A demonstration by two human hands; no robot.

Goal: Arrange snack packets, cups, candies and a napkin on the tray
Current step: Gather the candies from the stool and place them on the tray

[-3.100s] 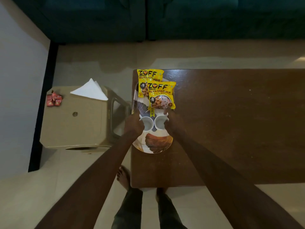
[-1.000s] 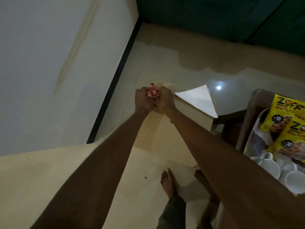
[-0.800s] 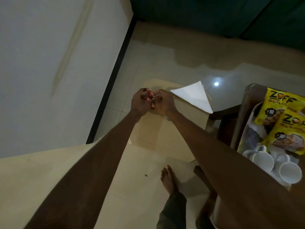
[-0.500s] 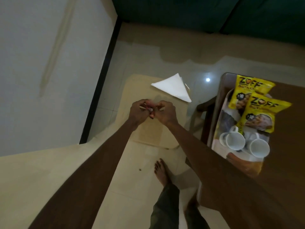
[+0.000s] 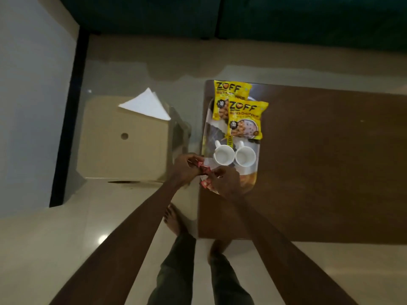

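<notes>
Small red candies (image 5: pixel 205 169) are pinched between my left hand (image 5: pixel 184 170) and my right hand (image 5: pixel 226 181), right at the near left corner of the patterned tray (image 5: pixel 251 183). One candy (image 5: pixel 205 184) shows just under my right fingers, at the tray's edge. On the tray stand two white cups (image 5: pixel 224 154) (image 5: pixel 245 156) side by side. Two yellow snack packets (image 5: pixel 245 119) (image 5: pixel 230 93) lie overlapping at its far end. A folded white napkin (image 5: pixel 146 105) lies on the beige stool (image 5: pixel 123 148) to the left.
The tray sits at the left end of a dark brown wooden table (image 5: pixel 319 164). A dark green sofa (image 5: pixel 242 16) runs along the far side. My bare feet (image 5: pixel 174 219) stand on the tiled floor between stool and table. A white wall (image 5: pixel 28 84) is on the left.
My hands picked the candies off the stool and carried them right to the tray's near corner. The view swung back over the table.
</notes>
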